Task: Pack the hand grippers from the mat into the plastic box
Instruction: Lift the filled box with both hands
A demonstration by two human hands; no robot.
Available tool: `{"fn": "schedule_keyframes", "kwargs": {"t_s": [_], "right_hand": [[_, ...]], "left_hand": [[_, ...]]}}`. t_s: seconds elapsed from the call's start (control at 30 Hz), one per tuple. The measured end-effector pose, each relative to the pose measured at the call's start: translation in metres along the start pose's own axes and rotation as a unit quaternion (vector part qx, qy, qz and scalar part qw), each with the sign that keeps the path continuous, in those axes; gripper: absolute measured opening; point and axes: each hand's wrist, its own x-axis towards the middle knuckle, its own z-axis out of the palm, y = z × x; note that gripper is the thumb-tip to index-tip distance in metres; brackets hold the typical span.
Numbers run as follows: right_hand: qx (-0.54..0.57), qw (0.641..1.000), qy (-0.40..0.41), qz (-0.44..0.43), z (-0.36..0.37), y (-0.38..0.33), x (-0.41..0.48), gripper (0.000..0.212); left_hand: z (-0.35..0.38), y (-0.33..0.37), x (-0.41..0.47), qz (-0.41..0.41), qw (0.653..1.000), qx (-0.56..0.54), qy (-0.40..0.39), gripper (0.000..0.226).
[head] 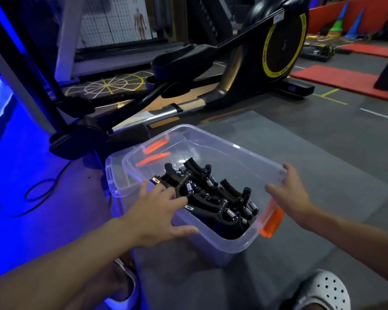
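The left hand (157,211) is lying across the near-left rim of the box (233,148). Its fingers (175,195) are spread and fairly straight, and the thumb is running along the outside wall just under them. The grippers (213,198) are lying piled inside the box, black with steel springs, right at those fingertips and between the two hands. The right hand (291,193) is resting at the right rim, fingers also spread and pinching nothing, tips touching the far-right corner and the thumb pointing in over the box. An orange latch (272,222) is hanging just below this palm. The box is sitting on the grey mat (323,198), with a clear lid (114,175) beyond the left fingers.
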Motion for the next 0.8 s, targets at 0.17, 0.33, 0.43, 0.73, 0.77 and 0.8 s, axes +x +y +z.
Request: {"fn": "schedule_keyframes", "kwargs": {"t_s": [0.17, 0.33, 0.43, 0.73, 0.77, 0.8], "right_hand": [[-0.022, 0.999, 0.015, -0.035, -0.001, -0.003, -0.033, 0.034], [-0.010, 0.998, 0.011, -0.060, -0.002, 0.013, -0.043, 0.060], [0.027, 0.998, 0.016, -0.050, -0.004, 0.017, -0.035, 0.048], [-0.006, 0.998, -0.019, -0.063, -0.032, 0.025, 0.013, 0.052], [-0.013, 0.998, -0.021, -0.064, -0.035, 0.027, 0.020, 0.054], [-0.019, 0.997, -0.021, -0.065, -0.037, 0.027, 0.027, 0.057]], "left_hand": [[-0.005, 0.050, 0.021, -0.080, 0.996, -0.002, -0.041, 0.080], [-0.003, 0.094, 0.048, -0.130, 0.991, -0.017, -0.024, 0.074], [0.001, 0.101, 0.055, -0.138, 0.989, -0.044, -0.005, 0.069], [0.016, 0.010, 0.054, -0.155, 0.982, -0.074, 0.076, 0.075], [0.017, -0.001, 0.053, -0.167, 0.981, -0.064, 0.074, 0.079], [0.018, -0.010, 0.052, -0.172, 0.980, -0.061, 0.076, 0.081]]}}
